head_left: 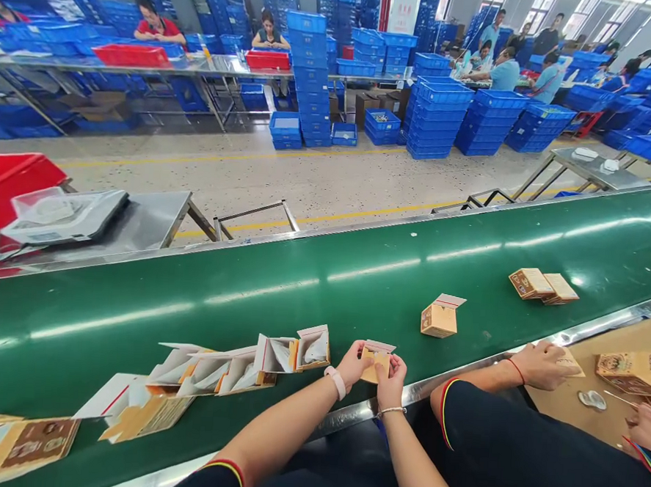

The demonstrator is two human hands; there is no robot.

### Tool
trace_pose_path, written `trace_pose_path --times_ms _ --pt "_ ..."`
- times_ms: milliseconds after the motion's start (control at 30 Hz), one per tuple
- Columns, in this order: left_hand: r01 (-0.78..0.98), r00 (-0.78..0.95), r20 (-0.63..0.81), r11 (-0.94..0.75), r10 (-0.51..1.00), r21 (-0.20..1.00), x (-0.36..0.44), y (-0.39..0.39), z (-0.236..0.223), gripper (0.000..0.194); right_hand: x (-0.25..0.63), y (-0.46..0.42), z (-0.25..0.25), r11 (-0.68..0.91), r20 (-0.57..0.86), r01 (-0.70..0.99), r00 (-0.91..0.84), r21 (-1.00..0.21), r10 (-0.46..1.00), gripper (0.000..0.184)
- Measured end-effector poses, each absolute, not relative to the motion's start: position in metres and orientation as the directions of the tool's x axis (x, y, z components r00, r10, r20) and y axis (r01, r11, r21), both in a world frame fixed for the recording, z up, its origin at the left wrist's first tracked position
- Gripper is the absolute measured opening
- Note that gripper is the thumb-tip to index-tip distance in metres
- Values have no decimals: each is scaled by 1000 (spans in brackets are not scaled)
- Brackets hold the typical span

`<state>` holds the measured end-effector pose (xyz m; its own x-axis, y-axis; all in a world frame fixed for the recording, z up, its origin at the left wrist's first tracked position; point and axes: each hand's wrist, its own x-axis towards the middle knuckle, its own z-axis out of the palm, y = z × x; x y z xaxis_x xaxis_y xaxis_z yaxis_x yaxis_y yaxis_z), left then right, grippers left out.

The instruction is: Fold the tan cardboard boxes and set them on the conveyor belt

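My dark left sleeve (208, 485) is nearest. I've got one small cardboard carton (373, 371) pinched between left hand (353, 364) and right hand (393, 383), flap up (380, 346), over the near side of the green conveyor belt (280, 270), just right of some open cartons (234, 374). IMO keep thumb pressure light and even, thin card probably creases easily.

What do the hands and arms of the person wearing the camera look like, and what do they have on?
Both hands are bare, no gloves. The left hand has a wide, pale wristband at its wrist; the right hand has a thin, light bracelet. The dark left sleeve ends in red and yellow stripes.
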<state>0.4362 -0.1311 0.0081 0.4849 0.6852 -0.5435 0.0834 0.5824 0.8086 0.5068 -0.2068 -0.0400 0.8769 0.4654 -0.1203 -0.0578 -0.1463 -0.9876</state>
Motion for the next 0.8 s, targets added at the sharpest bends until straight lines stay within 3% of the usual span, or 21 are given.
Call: trace_pose_path --times_ms 100,167,200,267,400,467,567,667,800 --pt "47 439 -548 591 712 805 433 -138 11 40 500 -226 -25 -179 199 309 867 -934 457 47" --pt "21 414 -511 553 753 833 415 -151 6 38 484 -237 -13 -66 448 582 688 -810 571 45" --pt "33 416 -493 529 764 848 401 -159 2 32 476 -237 -9 25 502 647 568 -762 652 46" --pt "118 435 -479 479 762 870 372 -175 -7 27 464 -223 -4 140 464 625 392 -768 794 56" --pt "273 410 -408 317 816 908 326 -194 -16 29 478 -161 -14 51 196 451 280 -891 940 83" --pt "306 377 -289 176 880 936 314 -197 -16 27 498 -143 -26 61 140 388 178 -920 974 78" --pt "325 361 1 -127 932 937 308 -193 -15 39 527 -159 -46 125 191 391 133 -912 973 69" --pt "285 545 259 -466 798 837 317 -181 -13 57 545 -204 -57 185 302 484 175 -855 937 66" --pt "160 746 347 -659 569 735 338 -164 -4 57 544 -244 -49 226 338 532 122 -816 933 44"
